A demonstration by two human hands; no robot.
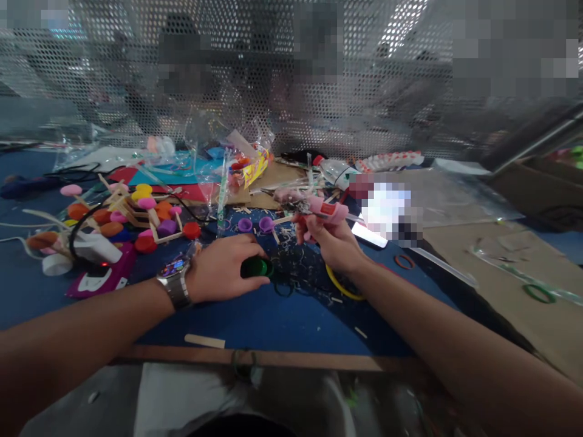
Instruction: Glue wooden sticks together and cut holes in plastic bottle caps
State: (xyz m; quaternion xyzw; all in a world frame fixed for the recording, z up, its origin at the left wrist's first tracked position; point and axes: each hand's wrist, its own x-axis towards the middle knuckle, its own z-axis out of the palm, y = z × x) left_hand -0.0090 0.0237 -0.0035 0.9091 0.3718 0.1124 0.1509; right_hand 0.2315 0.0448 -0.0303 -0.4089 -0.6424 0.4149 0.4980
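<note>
My left hand (223,267), with a watch on its wrist, curls thumb and fingers around a green bottle cap (262,267) just over the blue tabletop (291,331). In my right hand (334,243) is a pink hot glue gun (334,211), its nozzle end pointing left and a clear stick at its back. Two purple caps, one (245,225) near the left fingers and another (266,225) beside a thin wooden stick, lie beyond the hands. Wisps of dried glue are scattered on the table between my hands.
Wooden stick pieces with colored caps (150,212) stand at the left, near a magenta power box (102,273). A lit phone (385,209) and a plastic bottle (334,172) are at the right. Perforated metal mesh (273,79) rises behind; a loose wooden stick (204,341) lies near the front edge.
</note>
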